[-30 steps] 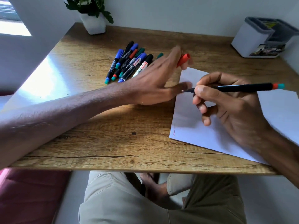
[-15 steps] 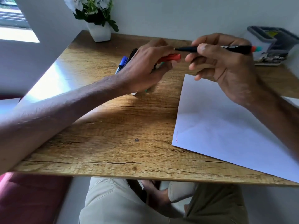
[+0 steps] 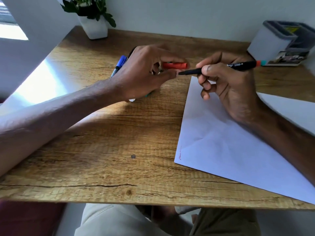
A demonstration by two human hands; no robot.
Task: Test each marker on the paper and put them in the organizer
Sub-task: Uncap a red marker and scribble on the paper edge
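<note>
**A:** Now that the marker [image 3: 238, 65] is off the paper [image 3: 230, 150], where are we?

**B:** Head view. A second ago the tip was down at the sheet's far edge. Both hands have lifted since, and are now closing on each other above the table [image 3: 102, 150].

**A:** Hands?

**B:** The right hand [image 3: 226, 87] has its fingers wrapped round the black barrel, tip pointing left. The left hand [image 3: 143, 74] is curled, with the red cap [image 3: 174, 65] pinched at its fingertips. The cap's mouth faces the tip and sits just above it. Not mated yet.

**A:** Was the test done?

**B:** There's a small red squiggle [image 3: 179, 153] at the sheet's near-left corner. I can't see a fresh mark where the tip was.

**A:** So we're recapping.

**B:** That's my read. The tip is near the left thumb and slightly below the cap axis, so it needs a small lift before pushing in. Otherwise there's a risk of ink on the thumb.

**A:** After that?

**B:** The organizer [image 3: 279, 43] is at the far right corner, well apart from both hands. The marker goes there once it's capped. The spare markers [image 3: 121, 61] lie behind the left hand, mostly hidden, so most of the task is left.
</note>
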